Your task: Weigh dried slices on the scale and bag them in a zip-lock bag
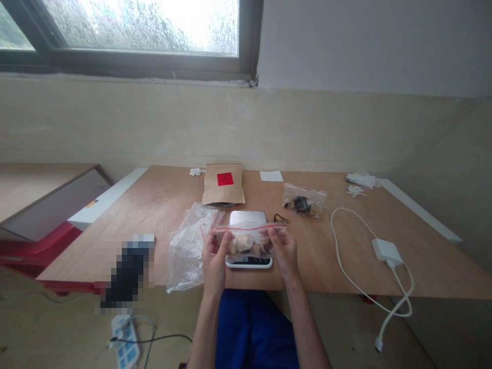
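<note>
Between both hands, above a white kitchen scale (248,218), I hold a clear zip bag (246,247) with a red seal line along its top. Pale tan, lumpy pieces show inside it. My left hand (216,254) pinches the bag's upper left corner, thumb in front. At the upper right corner, my right hand (282,250) pinches it in the same way. The bag hides the middle of the scale; part of its metal plate and its dark front panel show. Left of my left hand lies a crumpled clear plastic bag (186,251).
Behind the scale stands a brown paper pouch (223,187) with a red label. Another filled zip bag (305,201) lies at the back right. A white power adapter (387,251) trails its cable over the table's front edge. A power strip (126,343) is below left.
</note>
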Tool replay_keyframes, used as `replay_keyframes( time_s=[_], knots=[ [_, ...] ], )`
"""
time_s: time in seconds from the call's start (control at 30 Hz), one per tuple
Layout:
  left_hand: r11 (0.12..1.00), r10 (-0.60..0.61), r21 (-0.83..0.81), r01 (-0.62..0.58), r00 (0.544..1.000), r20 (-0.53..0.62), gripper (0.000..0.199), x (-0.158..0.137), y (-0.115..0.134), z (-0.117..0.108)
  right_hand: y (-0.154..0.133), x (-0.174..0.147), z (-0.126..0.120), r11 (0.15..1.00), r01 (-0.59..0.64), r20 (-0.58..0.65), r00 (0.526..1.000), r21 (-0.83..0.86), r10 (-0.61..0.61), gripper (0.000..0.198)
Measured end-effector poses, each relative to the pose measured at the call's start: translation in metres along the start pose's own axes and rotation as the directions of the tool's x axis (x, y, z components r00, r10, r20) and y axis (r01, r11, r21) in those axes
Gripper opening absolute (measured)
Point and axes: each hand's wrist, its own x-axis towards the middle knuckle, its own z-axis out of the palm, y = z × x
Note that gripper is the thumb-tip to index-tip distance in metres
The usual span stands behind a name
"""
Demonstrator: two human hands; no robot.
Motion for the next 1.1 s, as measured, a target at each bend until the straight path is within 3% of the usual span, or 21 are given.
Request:
replay_keyframes(
  time_s=[0.2,0.63,0.77,0.9,1.1],
  knots=[
    [0.999,-0.006,0.041,0.004,0.999,0.043,0.028,0.001,-0.002,-0.003,-0.003,-0.001,0.000,1.000,-0.007,-0.001,1.000,0.005,0.007,0.027],
    [0.998,0.040,0.060,-0.037,0.998,-0.046,0.025,-0.005,0.004,0.002,-0.004,-0.001,-0.009,0.995,0.045,-0.035,0.998,-0.086,-0.048,0.022],
    [0.999,-0.010,0.032,0.009,1.000,0.029,0.027,-0.002,-0.002,-0.001,-0.002,0.001,-0.008,0.998,0.040,-0.055,0.998,-0.039,-0.042,0.024],
    [0.996,-0.059,0.076,0.051,0.992,0.108,0.029,0.000,-0.008,-0.004,0.004,0.003,-0.010,1.000,-0.009,-0.004,1.000,0.008,0.009,0.026],
    [0.992,-0.010,0.123,0.000,0.997,0.080,0.027,0.000,-0.005,-0.004,0.008,0.003,-0.015,0.999,-0.054,0.085,0.995,-0.001,0.054,0.027]
  ],
)
